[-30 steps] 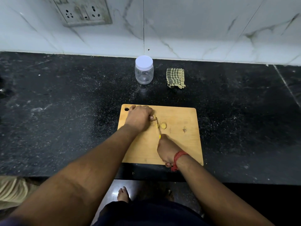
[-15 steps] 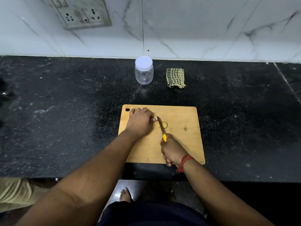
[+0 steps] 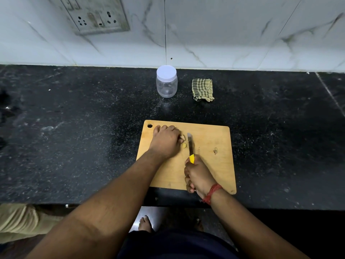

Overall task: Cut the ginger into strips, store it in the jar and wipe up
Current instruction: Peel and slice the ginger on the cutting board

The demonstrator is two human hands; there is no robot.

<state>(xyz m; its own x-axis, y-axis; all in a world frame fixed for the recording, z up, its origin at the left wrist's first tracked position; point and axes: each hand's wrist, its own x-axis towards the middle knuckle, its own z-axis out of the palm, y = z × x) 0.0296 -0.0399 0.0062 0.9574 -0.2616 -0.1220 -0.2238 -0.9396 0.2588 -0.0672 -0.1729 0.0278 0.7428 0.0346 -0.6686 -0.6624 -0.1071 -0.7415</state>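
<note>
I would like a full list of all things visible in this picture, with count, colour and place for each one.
cutting board: one, light wood, on the counter near its front edge
ginger: a few pale yellow pieces, on the board beside the left fingers
knife: one, yellow handle, blade over the board right of the ginger
jar: one, clear with white lid on, at the back of the counter
cloth: one, green checked, folded, right of the jar
counter: one, black speckled stone
socket plate: one, grey, on the white marble wall
left hand: one, rests on the board at the ginger
right hand: one, red wrist thread, grips the knife handle
</note>
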